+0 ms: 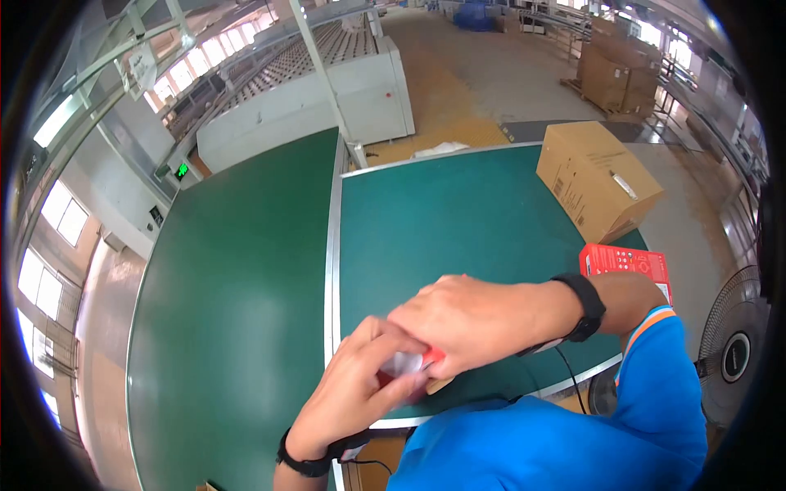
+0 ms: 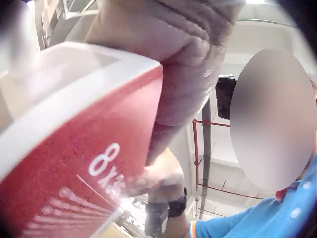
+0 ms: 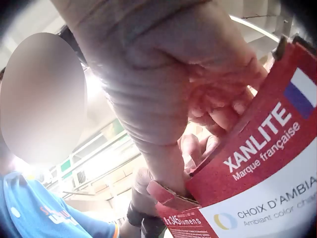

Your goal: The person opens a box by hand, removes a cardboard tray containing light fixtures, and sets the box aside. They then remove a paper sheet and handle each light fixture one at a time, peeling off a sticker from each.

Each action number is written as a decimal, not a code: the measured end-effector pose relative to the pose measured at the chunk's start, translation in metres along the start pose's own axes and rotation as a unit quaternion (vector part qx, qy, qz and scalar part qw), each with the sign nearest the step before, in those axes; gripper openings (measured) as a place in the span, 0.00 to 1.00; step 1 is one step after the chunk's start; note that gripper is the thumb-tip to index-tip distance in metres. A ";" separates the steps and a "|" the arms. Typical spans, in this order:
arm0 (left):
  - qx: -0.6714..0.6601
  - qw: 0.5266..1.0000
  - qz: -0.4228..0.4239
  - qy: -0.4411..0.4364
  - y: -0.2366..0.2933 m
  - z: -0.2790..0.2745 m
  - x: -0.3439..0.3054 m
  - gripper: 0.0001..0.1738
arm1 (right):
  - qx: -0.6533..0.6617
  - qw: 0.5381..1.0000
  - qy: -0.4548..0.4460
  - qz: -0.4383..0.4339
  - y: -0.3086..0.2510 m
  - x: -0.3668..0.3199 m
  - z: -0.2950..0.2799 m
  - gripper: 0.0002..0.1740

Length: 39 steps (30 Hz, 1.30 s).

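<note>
Both hands meet over a red and white cardboard carton (image 3: 257, 163) printed XANLITE, near the front edge of the green table (image 1: 458, 213). My left hand (image 1: 348, 380) grips the carton from the left, thumb on the near side. From above, my right hand (image 1: 458, 319) curls over the carton's end, its thumb by a red edge. The right wrist view shows fingers at the raised, open flaps along the carton's top. Close up in the left wrist view, a red side of the carton (image 2: 94, 148) fills the lower left. Its contents are hidden.
A large brown cardboard box (image 1: 594, 176) stands at the table's right side. Just in front of it, a red printed box (image 1: 626, 263) lies partly behind my right forearm. Left of a metal rail runs another green surface (image 1: 237, 270). A fan (image 1: 733, 356) stands at far right.
</note>
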<state>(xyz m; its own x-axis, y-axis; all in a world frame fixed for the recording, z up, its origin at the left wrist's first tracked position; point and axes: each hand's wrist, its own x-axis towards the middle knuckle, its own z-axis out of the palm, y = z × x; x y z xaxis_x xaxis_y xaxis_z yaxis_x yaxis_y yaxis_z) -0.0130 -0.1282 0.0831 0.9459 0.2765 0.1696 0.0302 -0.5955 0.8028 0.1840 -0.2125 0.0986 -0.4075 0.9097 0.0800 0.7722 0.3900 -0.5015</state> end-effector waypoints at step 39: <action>-0.165 0.950 -0.121 -0.236 -0.094 -0.032 0.079 0.57 | 0.554 0.803 0.041 0.217 0.128 -0.068 0.057 0.33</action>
<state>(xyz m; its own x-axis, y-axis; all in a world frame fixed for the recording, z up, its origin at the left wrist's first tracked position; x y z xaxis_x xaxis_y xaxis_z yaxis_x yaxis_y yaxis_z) 0.0483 -0.0262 0.0389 0.9659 -0.0409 -0.2558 0.2362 -0.2664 0.9345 0.2832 -0.2326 -0.0205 -0.1490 0.9494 -0.2763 -0.0922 -0.2916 -0.9521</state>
